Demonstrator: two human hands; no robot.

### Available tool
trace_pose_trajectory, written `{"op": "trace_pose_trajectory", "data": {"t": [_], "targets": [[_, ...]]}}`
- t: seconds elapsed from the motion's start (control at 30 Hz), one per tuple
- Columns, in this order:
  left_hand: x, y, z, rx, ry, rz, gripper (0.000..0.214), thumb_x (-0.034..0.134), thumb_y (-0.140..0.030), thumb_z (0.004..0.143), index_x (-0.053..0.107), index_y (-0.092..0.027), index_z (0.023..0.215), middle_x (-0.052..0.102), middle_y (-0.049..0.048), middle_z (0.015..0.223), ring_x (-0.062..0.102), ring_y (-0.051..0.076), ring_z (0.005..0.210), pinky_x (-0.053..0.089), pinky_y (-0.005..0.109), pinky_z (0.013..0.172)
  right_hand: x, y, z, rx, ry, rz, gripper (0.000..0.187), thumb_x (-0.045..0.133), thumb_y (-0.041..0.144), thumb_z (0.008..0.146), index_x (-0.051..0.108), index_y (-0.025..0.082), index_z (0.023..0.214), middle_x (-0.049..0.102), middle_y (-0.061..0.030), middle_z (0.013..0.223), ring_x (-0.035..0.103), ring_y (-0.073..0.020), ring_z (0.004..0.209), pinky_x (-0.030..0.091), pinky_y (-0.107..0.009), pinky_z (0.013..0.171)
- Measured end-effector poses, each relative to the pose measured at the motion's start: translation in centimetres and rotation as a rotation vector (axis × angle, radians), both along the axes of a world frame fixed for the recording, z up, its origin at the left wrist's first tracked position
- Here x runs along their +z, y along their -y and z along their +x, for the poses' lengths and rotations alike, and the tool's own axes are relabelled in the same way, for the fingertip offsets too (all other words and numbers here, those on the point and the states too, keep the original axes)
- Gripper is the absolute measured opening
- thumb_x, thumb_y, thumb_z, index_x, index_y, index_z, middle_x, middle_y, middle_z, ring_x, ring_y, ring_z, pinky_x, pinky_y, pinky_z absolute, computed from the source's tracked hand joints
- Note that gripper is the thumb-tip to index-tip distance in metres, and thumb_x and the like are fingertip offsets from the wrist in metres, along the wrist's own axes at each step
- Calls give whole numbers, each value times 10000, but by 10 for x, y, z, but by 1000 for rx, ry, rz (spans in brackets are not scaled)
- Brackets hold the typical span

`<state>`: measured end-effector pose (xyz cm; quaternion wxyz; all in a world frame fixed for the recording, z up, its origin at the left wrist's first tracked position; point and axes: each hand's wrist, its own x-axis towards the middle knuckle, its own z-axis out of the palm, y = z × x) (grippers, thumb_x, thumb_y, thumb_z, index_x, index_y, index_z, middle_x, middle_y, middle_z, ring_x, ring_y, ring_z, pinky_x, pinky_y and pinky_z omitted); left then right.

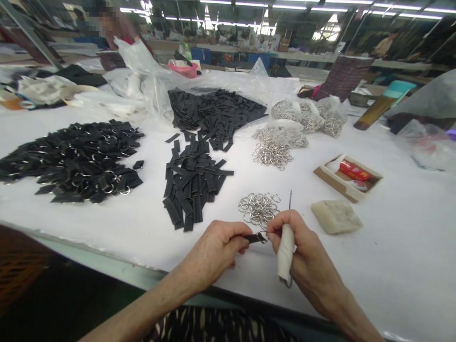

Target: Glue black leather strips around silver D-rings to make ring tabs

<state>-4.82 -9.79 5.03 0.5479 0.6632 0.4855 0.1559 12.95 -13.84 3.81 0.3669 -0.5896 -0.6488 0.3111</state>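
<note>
Just in front of the small loose heap of silver metal rings (259, 209), on the side nearest the person, both hands met over the white cloth-covered table (392, 247). The left hand (217, 251) was closed, thumb and fingers pinching one end of a short black strap (252, 238) that pointed toward the other hand. At the strap's other end sat a single silver ring (262, 237), gripped by the fingertips of the right hand (304, 249). That hand was also curled around a white-wrapped tool (285, 254), whose thin metal tip (290, 199) stood up just right of the heap. Strap and ring were held just above the table, bridging the two hands.

Left of the heap lay a pile of plain flat black strips (192, 185). Farther left spread a wide pile of black straps with rings already on them (74, 161). Beyond the heap lay a second loose scatter of rings (272, 154). Beyond that were clear plastic bags of rings (306, 116) and a large mound of black strips on clear plastic sheeting (217, 111). Right of the heap rested a pale yellowish waxy block (337, 216). Farther off on the same side was an open cardboard box (329, 183) holding a red and white packet (352, 170). Far beyond the heap, to its left, another person (117, 28) stood at the table's far edge.
</note>
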Motion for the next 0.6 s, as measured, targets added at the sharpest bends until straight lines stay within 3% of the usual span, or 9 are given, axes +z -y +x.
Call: {"op": "trace_pose_trajectory", "data": {"t": [0.17, 0.37, 0.5, 0.6], "targets": [[-3, -1, -3, -47, 12, 86, 244, 452, -163, 790, 687, -200, 847, 655, -22, 693, 567, 118, 588, 453, 228, 610, 6, -2, 2, 49, -56, -62, 96, 477, 129, 820, 466, 225, 818, 503, 44, 691, 446, -113, 597, 360, -216, 528], [-3, -3, -5, -140, 111, 49, 268, 442, -130, 801, 696, -208, 835, 666, -18, 735, 581, 122, 667, 471, 234, 654, 17, -5, 3, 129, -103, -164, 118, 491, 116, 815, 459, 230, 807, 495, 67, 655, 417, -98, 571, 342, -201, 511], [0, 1, 0, -58, 265, -126, 157, 467, -153, 811, 621, -182, 831, 647, -1, 731, 594, 143, 695, 490, 245, 594, 17, -5, 2, 120, -64, -150, 107, 498, 137, 825, 465, 233, 794, 506, 69, 623, 444, -100, 548, 348, -198, 487], [-1, 4, 3, 78, 428, -338, 193, 508, -148, 799, 525, -200, 985, 648, -9, 716, 627, 167, 714, 502, 259, 559, 12, -3, 2, -25, 6, -1, 55, 493, 178, 854, 497, 233, 848, 569, 41, 675, 514, -112, 572, 392, -211, 499]]}}
